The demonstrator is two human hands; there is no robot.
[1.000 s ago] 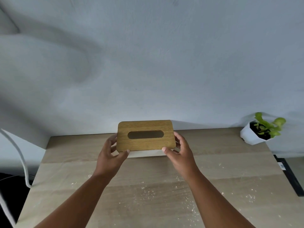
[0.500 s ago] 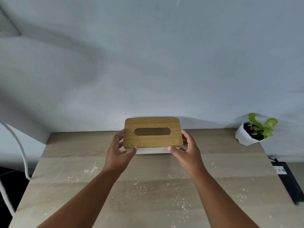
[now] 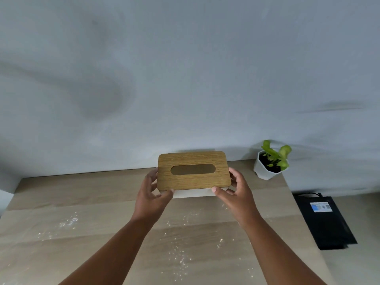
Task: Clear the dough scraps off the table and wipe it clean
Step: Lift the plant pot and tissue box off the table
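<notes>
Two hands on the box, one at each end: the left hand (image 3: 153, 194) curls its fingers round the left end of the tissue box (image 3: 193, 171), thumb hooked under the front corner, and the right hand (image 3: 236, 192) grips the right end the same way. The box, wooden lid with an oval slot over a pale base, sits at the back of the table (image 3: 86, 192), close to the wall, a potted plant (image 3: 271, 161) just off to its right. No tissue shows in the slot. By my reading the job has barely begun: dough scraps (image 3: 178, 258), fine white crumbs and flecks, lie scattered across the near tabletop, with another patch off to the left, nothing wiped yet.
</notes>
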